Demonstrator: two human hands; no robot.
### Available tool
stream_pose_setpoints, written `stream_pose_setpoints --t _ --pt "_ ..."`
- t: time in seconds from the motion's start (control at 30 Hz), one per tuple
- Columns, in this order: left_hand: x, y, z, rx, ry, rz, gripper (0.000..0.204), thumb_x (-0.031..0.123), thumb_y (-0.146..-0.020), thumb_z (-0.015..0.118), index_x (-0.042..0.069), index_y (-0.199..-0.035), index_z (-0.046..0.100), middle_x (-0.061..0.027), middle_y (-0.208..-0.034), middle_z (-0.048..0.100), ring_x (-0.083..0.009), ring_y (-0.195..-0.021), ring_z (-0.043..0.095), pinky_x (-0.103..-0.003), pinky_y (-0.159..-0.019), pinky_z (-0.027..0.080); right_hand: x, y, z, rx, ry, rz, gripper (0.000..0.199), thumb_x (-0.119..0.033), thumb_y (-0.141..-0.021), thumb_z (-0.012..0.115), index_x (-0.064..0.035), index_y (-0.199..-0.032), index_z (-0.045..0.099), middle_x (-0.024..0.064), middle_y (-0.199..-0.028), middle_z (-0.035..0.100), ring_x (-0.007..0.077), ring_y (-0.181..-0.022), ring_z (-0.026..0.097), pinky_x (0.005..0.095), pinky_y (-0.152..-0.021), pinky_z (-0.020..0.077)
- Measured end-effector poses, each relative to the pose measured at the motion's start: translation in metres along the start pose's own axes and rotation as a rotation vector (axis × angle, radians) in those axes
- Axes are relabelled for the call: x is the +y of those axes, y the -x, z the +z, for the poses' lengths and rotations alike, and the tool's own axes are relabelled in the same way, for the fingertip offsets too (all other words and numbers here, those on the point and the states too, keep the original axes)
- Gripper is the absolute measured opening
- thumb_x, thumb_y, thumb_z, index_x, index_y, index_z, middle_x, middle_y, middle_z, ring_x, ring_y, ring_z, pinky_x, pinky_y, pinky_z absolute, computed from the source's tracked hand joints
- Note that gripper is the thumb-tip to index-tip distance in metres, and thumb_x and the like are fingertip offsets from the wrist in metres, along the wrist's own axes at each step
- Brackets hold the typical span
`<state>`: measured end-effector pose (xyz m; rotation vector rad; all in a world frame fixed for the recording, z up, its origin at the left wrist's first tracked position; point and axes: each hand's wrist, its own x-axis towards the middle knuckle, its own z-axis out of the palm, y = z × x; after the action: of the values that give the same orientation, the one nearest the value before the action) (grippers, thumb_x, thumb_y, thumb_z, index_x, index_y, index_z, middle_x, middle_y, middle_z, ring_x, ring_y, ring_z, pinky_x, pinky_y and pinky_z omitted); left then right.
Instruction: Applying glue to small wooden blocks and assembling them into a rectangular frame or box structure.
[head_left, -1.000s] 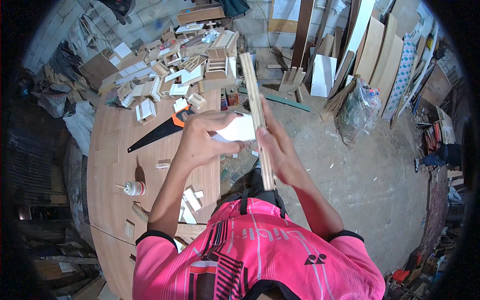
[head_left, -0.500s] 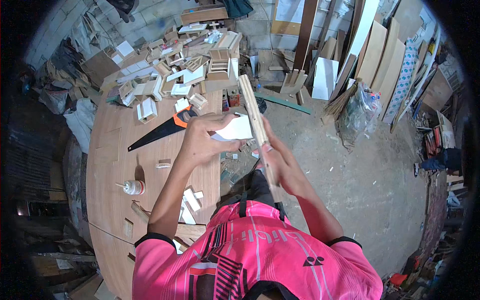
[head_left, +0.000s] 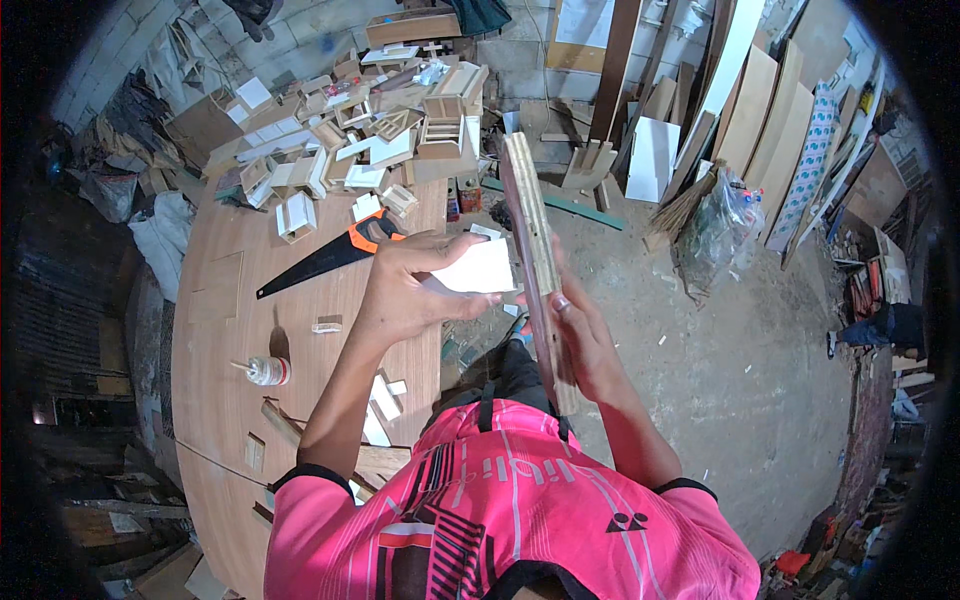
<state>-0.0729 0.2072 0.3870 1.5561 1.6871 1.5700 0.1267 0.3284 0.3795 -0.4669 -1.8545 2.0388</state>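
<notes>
Plywood strip [head_left: 535, 262] was at chest height between both hands, edge-on to the face, likely for sighting along it. Left to right: handsaw [head_left: 325, 259] and glue bottle [head_left: 265, 371] lay on the table [head_left: 215, 400]; left hand [head_left: 405, 290] pinched a white panel [head_left: 478, 268] against the strip; right hand [head_left: 585, 345] was closed round its lower end. Small open wooden boxes [head_left: 440, 135] beyond held nothing visible.
</notes>
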Motion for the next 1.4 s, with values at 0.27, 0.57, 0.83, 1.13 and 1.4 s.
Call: stream_pose_setpoints --t 0.27,0.57,0.83,1.13,1.4 --pt "0.012 0.004 0.007 0.052 -0.2 -0.046 0.053 0.012 -0.061 0.087 0.001 -0.11 0.071 -0.0118 -0.091 0.072 -0.018 -0.075 0.063 -0.03 -0.069 0.05 -0.003 -0.001 0.011 0.011 0.08 -0.066 0.064 -0.023 -0.098 0.041 -0.0047 -0.156 0.02 0.0163 -0.158 0.031 0.0305 -0.142 0.032 0.0381 -0.117 0.0183" --pt "0.023 -0.007 -0.002 -0.04 -0.263 -0.064 0.053 0.001 -0.063 0.084 0.001 -0.113 0.07 -0.0099 -0.093 0.072 -0.0122 -0.081 0.066 -0.027 -0.072 0.051 0.004 -0.007 0.012 0.039 0.023 -0.053 0.062 -0.021 -0.1 0.041 -0.0047 -0.156 0.019 0.0157 -0.16 0.026 0.0281 -0.146 0.026 0.0369 -0.118 0.0165" --pt "0.008 -0.009 0.007 -0.044 -0.183 -0.047 0.051 -0.003 -0.063 0.083 0.0 -0.113 0.071 -0.0079 -0.093 0.072 -0.0113 -0.084 0.066 -0.026 -0.075 0.052 0.006 -0.013 0.001 -0.003 -0.098 -0.019 0.06 -0.017 -0.101 0.039 -0.0048 -0.156 0.019 0.0115 -0.161 0.023 0.0206 -0.144 0.029 0.0313 -0.116 0.0209" --pt "-0.005 -0.002 0.013 0.025 0.031 -0.207 0.048 -0.003 -0.064 0.081 -0.004 -0.11 0.069 -0.0108 -0.095 0.072 -0.0127 -0.083 0.065 -0.027 -0.075 0.051 -0.004 -0.011 0.005 0.07 0.186 0.093 0.063 -0.03 -0.101 0.043 -0.0095 -0.156 0.023 0.0183 -0.151 0.038 0.0296 -0.119 0.044 0.0398 -0.111 0.0262" --pt "0.01 -0.002 0.007 -0.026 -0.222 -0.16 0.052 0.006 -0.061 0.084 -0.002 -0.111 0.07 -0.012 -0.092 0.071 -0.0138 -0.081 0.065 -0.028 -0.073 0.051 0.002 -0.016 0.01 0.114 0.141 -0.064 0.063 -0.032 -0.101 0.045 -0.0109 -0.156 0.024 0.0223 -0.134 0.047 0.0302 -0.115 0.045 0.0384 -0.108 0.0276"
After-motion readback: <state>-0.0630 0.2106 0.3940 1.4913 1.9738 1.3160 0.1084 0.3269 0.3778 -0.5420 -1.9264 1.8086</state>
